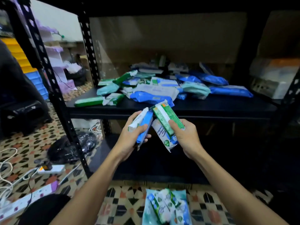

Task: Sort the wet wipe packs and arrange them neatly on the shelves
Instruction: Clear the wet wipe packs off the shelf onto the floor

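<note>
Patterned floor tiles (48,140) in cream, orange and black spread under a black metal shelving unit (56,88) with perforated uprights. On its middle shelf (211,106) lies a loose heap of wet wipe packs (154,90), blue ones, green ones and pale teal ones mixed together, some overlapping, spreading from the left side of the shelf to the right. Below it, the lower shelf (162,159) is dark and little can be made out there.

In front of the shelf edge, both hands are raised with packs in them. The left hand (131,137) grips a blue pack (145,127) together with a white pack (138,119), thumb across the front and fingers curled round behind. The right hand (185,137) grips a green pack (167,117), thumb lying on its face, with a white antibacterial wipes pack (164,135) held beneath it. The two bundles lean toward each other and nearly meet at their upper ends.

On the floor at the bottom of the view, between the forearms, a small pile of teal and white packs (165,207) lies on the tiles.

Left of the shelving, white power strips (50,169) and cables (6,166) trail across the floor beside a black plastic bag (71,148). Yellow and blue bins (21,57) stand at the far left
</note>
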